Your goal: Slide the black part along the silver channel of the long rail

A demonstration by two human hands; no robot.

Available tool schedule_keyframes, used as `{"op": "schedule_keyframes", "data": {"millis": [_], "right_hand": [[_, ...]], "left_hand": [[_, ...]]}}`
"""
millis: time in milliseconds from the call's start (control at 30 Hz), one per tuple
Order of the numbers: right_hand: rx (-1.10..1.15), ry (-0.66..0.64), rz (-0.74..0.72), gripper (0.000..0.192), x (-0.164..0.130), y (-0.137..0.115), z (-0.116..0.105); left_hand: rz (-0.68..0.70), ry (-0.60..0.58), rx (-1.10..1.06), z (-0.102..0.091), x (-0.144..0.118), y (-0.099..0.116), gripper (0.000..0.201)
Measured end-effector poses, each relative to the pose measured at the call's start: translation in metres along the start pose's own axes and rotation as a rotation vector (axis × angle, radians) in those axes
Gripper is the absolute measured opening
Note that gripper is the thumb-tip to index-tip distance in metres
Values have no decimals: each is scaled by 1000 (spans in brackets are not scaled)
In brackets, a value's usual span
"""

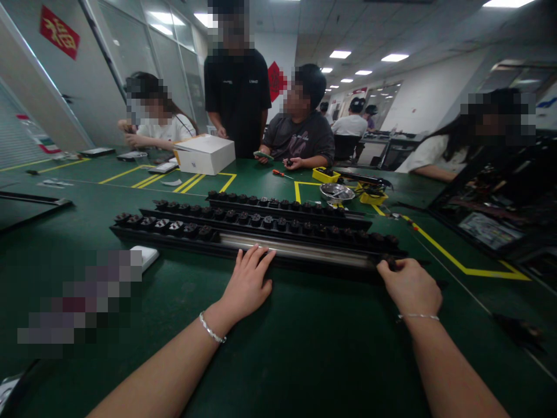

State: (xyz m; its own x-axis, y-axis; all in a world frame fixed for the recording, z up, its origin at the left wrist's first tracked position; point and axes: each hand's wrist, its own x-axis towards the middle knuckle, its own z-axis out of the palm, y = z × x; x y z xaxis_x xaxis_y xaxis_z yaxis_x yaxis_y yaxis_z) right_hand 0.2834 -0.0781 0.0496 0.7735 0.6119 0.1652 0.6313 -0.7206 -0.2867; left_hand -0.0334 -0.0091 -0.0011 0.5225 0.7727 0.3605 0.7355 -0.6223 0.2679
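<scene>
Three long black rails lie side by side on the green table. The nearest rail has a bare silver channel along its middle and right, and several black sockets fitted at its left end. My left hand rests flat on this rail's near edge, fingers spread. My right hand is at the rail's right end, fingers curled around a small black part. The two rails behind are filled with black sockets.
A white box stands at the back. A metal bowl and yellow trays sit to the right of it. A red screwdriver lies near a seated person. Several people sit or stand around the far side. Yellow tape marks the table.
</scene>
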Motion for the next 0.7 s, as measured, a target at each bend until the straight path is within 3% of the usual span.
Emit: {"op": "schedule_keyframes", "data": {"millis": [700], "right_hand": [[-47, 7, -26, 48, 8, 7, 8]], "left_hand": [[-4, 7, -7, -1, 0, 1, 65]]}}
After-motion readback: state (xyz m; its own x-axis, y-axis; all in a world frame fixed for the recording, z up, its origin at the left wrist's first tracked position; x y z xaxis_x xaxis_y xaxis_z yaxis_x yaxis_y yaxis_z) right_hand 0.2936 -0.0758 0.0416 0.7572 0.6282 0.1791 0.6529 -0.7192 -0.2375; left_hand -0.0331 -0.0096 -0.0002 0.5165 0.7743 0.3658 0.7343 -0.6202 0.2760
